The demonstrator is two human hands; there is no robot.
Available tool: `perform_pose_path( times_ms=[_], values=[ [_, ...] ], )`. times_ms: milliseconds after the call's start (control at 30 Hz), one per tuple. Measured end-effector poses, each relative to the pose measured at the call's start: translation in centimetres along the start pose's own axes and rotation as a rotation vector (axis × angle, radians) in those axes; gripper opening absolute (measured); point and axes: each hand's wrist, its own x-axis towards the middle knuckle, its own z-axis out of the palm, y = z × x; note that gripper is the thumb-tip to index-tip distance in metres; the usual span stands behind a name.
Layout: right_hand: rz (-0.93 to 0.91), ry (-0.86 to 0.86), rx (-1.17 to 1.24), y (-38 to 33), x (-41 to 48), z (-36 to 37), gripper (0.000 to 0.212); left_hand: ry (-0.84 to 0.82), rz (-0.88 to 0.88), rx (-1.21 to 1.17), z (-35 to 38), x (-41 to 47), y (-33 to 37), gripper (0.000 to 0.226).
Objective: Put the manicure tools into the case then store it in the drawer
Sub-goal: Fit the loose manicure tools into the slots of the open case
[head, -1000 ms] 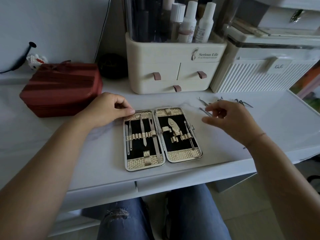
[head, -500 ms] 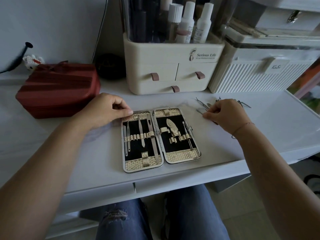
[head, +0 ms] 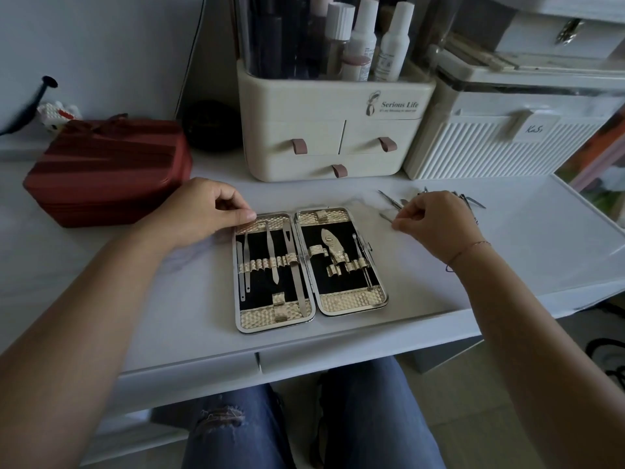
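Lowered to loose tools (head: 392, 200), counter (head: 507, 265) far edge: right hand (head: 436, 225), one pinched in grip. Left hand (head: 199, 214) grip curled on case (head: 351, 299) far-left corner. Part-filled, unstored.

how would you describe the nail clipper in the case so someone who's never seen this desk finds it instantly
Find the cream drawer organiser at the back of the white desk; the open gold case lies in front of it. In the case's right half, the nail clipper sits upper left, near the hinge. It is the only broad, leaf-shaped piece; its neighbours are thin rods.
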Motion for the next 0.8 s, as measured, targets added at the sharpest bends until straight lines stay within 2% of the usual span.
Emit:
perform_pose_path(
  times_ms=[267,433,667,800],
  values=[
    [-0.072,-0.141,-0.168,-0.7,0.4,-0.6,0.013,0.002,0.005,-0.001,0.0,0.1,-0.3,0.008],
    [-0.089,-0.219,-0.192,-1.0,0.3,-0.9,0.013,0.004,-0.007,0.005,0.0,0.1,-0.3,0.009],
    [-0.087,-0.230,-0.250,-1.5,0.1,-0.8,0.017,-0.002,-0.007,0.002,0.0,0.1,-0.2,0.008],
    [-0.123,-0.211,-0.187,-1.3,-0.1,-0.4,0.017,0.006,-0.009,-0.007,0.0,0.0,-0.2,0.008]
  ],
)
